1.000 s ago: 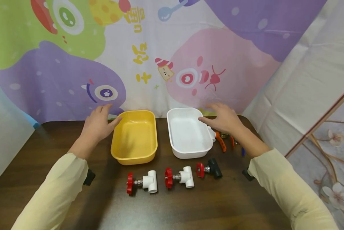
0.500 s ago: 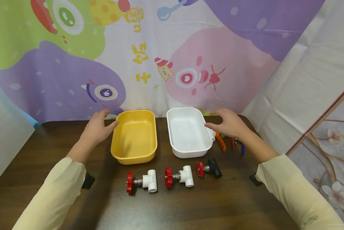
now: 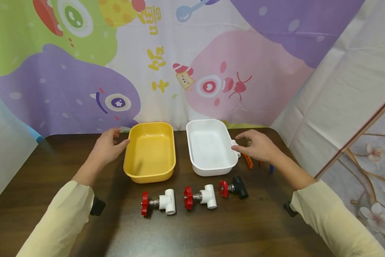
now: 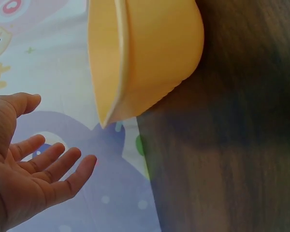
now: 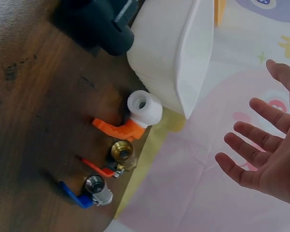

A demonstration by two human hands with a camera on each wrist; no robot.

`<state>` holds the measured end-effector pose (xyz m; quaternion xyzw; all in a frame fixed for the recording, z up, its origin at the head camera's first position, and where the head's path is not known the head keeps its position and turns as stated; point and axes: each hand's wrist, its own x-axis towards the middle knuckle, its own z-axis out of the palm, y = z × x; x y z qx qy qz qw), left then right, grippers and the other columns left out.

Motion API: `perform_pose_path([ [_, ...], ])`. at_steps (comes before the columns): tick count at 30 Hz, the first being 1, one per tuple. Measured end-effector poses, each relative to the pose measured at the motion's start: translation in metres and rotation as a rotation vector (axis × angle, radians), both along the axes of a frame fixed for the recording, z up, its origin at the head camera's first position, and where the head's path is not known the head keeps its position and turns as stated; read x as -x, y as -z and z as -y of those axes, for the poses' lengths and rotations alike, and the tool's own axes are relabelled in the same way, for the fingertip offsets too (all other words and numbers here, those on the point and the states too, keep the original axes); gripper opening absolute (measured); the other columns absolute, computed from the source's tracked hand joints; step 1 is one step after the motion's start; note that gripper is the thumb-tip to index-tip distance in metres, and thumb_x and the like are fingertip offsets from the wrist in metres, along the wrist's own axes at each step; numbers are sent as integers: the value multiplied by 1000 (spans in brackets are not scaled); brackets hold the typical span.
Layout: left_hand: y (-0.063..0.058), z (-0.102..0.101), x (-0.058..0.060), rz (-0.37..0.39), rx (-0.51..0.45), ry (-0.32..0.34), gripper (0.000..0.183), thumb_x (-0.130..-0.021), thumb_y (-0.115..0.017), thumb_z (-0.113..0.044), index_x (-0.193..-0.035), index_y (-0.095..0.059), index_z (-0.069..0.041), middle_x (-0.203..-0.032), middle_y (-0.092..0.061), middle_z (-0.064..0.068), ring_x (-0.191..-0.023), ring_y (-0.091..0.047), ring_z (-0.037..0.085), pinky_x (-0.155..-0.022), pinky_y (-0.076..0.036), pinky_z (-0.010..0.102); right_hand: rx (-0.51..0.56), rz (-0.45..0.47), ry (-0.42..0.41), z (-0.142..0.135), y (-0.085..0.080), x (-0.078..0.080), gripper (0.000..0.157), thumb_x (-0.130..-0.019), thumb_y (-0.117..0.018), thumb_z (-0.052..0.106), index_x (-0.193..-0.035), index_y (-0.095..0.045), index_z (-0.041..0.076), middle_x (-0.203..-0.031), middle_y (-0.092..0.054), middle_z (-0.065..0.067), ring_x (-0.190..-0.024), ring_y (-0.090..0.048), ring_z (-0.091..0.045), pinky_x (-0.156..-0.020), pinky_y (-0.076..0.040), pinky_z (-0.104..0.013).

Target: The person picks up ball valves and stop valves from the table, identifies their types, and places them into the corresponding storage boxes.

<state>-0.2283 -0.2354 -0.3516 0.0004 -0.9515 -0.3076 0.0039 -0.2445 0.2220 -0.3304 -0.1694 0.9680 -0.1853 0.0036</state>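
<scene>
My left hand (image 3: 107,148) hovers at the left side of the yellow tub (image 3: 152,153), fingers loosely bent and holding nothing. The left wrist view has a gap between that hand and the tub's rim. My right hand (image 3: 258,144) is held in the air to the right of the white tub (image 3: 210,148), fingers spread and relaxed. In the head view it partly covers several lever valves. The right wrist view shows them: a white valve with an orange handle (image 5: 144,107), a brass valve with a red handle (image 5: 122,151), and a silvery valve with a blue handle (image 5: 97,188).
In front of the tubs lie two white tee-shaped valves with red handwheels, a left valve (image 3: 167,202) and a middle valve (image 3: 208,197). Right of them is a black valve (image 3: 240,188) with a red handwheel. A patterned cloth (image 3: 166,107) hangs behind the dark wooden table (image 3: 192,235).
Both hands have come down a little. The right hand has shifted right, off the white tub's rim, and the left has drawn slightly back from the yellow tub. The tubs and valves have stayed put.
</scene>
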Motion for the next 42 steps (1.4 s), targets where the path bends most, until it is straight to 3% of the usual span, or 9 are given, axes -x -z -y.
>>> perform_pose_path([
  [3, 4, 0, 0, 2, -19, -7, 65, -94, -52, -34, -140, -30, 7, -135, -39, 32, -117, -45, 46, -99, -39, 57, 12, -1, -13, -2, 5, -1, 54, -82, -65, 50, -119, -63, 11, -121, -61, -11, -90, -56, -22, -81, -47, -42],
  [16, 22, 5, -1, 31, -34, -27, 62, -94, -51, -33, -137, -33, 7, -130, -43, 33, -115, -47, 44, -97, -41, 56, 41, -11, -54, -10, 24, -6, 48, -80, -70, 44, -112, -66, 9, -112, -65, -11, -101, -59, -27, -87, -48, -45],
  [23, 26, 5, -3, 36, -45, -26, 60, -93, -51, -32, -136, -34, 7, -130, -43, 33, -118, -45, 45, -98, -39, 57, 51, -41, -64, -13, 30, -9, 43, -79, -71, 41, -107, -68, 8, -102, -66, -8, -90, -58, -23, -79, -49, -40],
  [26, 28, 5, -3, 45, -50, -29, 60, -93, -51, -31, -136, -34, 7, -130, -44, 33, -118, -44, 45, -99, -39, 57, 64, -40, -70, -15, 33, -10, 41, -78, -72, 39, -106, -68, 8, -101, -67, -7, -95, -60, -26, -80, -50, -41],
  [30, 31, 5, -3, 55, -52, -38, 60, -93, -51, -31, -136, -34, 7, -130, -44, 33, -119, -44, 46, -100, -37, 57, 52, -51, -84, -17, 37, -12, 39, -77, -74, 37, -104, -68, 9, -104, -68, -9, -101, -61, -30, -87, -44, -52],
  [33, 34, 5, -4, 65, -58, -44, 60, -93, -51, -30, -136, -34, 7, -131, -44, 33, -119, -44, 46, -101, -37, 57, 43, -55, -95, -18, 39, -14, 39, -76, -75, 36, -103, -68, 10, -105, -68, -9, -98, -61, -29, -87, -42, -53],
  [42, 39, 5, -6, 69, -77, -52, 59, -93, -51, -28, -137, -34, 8, -131, -44, 33, -119, -45, 46, -100, -38, 56, 69, 8, -119, -23, 44, -17, 42, -77, -74, 37, -109, -68, 11, -106, -66, -8, -94, -57, -22, -78, -47, -37],
])
